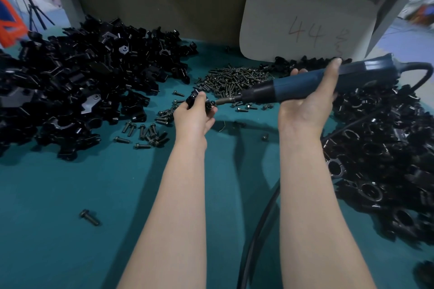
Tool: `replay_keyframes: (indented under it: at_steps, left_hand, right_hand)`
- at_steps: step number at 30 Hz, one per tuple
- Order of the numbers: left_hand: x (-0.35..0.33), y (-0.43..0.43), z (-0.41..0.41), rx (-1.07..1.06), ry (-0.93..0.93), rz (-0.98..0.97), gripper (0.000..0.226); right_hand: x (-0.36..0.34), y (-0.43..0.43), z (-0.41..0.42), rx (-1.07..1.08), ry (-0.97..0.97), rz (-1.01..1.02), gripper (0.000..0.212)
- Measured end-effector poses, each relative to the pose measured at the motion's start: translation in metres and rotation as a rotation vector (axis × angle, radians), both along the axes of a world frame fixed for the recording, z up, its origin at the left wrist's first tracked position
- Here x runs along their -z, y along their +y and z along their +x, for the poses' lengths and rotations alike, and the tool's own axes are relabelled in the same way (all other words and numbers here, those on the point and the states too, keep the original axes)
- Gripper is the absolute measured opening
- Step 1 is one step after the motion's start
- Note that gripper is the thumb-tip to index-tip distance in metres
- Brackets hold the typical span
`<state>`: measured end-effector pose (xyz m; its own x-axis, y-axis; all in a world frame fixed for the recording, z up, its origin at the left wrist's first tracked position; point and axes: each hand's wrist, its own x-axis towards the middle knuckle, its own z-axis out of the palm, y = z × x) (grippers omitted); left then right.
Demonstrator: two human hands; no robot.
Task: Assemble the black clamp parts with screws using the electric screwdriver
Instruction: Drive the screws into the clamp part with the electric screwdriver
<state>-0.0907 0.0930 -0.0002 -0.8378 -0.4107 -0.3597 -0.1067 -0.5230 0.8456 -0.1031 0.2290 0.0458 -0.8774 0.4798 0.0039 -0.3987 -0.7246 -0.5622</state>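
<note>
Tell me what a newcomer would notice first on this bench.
First, the blue screwdriver, gripped in the right hand at centre right, its bit against a small clamp that the left hand pinches at centre. Then the left heap and right heap of black parts on the teal mat, with screws piled between them at the back.

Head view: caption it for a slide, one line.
Left hand holds a black clamp while the right hand aims the electric screwdriver at its screw.
</note>
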Motion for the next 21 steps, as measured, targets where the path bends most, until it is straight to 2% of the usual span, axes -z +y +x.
replay_keyframes:
  at_steps: [6,13,21]
  left_hand:
    - [0.000,0.001,-0.001,-0.007,0.004,-0.083,0.014]
    - [0.004,0.005,-0.005,-0.069,0.030,-0.295,0.018]
    - [0.011,0.007,-0.009,-0.157,0.044,-0.328,0.016]
  right_hand:
    - [-0.002,-0.002,0.001,-0.035,-0.001,0.059,0.055]
    - [-0.001,-0.008,0.000,-0.045,0.000,0.110,0.059]
    - [-0.002,-0.021,0.002,0.016,0.070,0.208,0.045]
